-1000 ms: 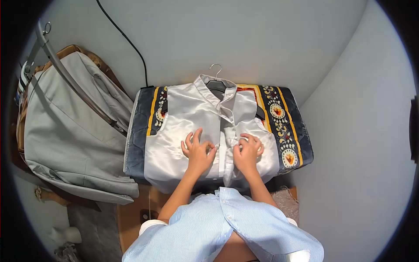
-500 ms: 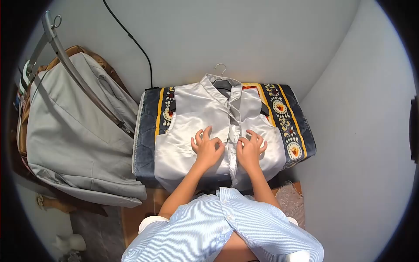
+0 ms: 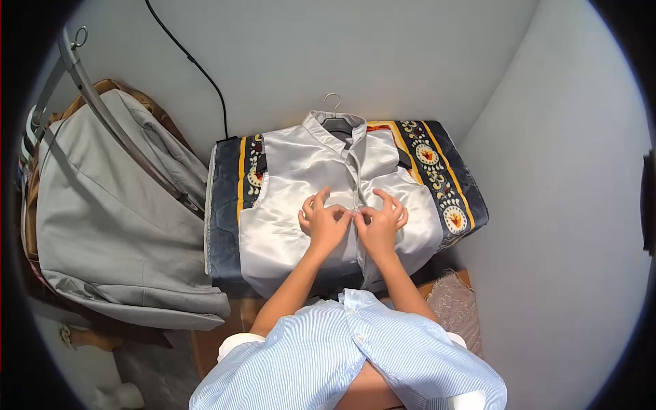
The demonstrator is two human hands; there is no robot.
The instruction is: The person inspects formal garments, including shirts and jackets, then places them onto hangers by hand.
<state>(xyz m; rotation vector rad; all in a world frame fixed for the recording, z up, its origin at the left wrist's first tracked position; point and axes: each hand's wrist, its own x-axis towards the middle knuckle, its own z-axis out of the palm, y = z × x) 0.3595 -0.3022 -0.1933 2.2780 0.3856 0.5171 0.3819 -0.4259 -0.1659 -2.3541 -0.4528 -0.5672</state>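
A shiny silver sleeveless satin shirt [image 3: 294,171] with a stand-up collar lies front up, a dark hanger [image 3: 336,124] inside its neck and shoulders. My left hand [image 3: 325,222] pinches the edge of the front opening at mid-chest with thumb and index finger, the other fingers raised. Close beside it, my right hand [image 3: 380,223] pinches the opposite front edge in the same way. The fingertips of both hands nearly meet at the placket. Whether a button is between them is too small to tell.
Beneath the shirt is a dark blue patterned blanket [image 3: 456,188] over a raised surface. Grey garments [image 3: 130,219] hang from a curved metal rack [image 3: 130,140] on the left. A black cable [image 3: 198,65] runs down the back wall; another wall stands close on the right.
My right hand has moved left, bringing its fingertips up to my left hand's at the placket. The two front edges are drawn together there. The whole view has shifted slightly.
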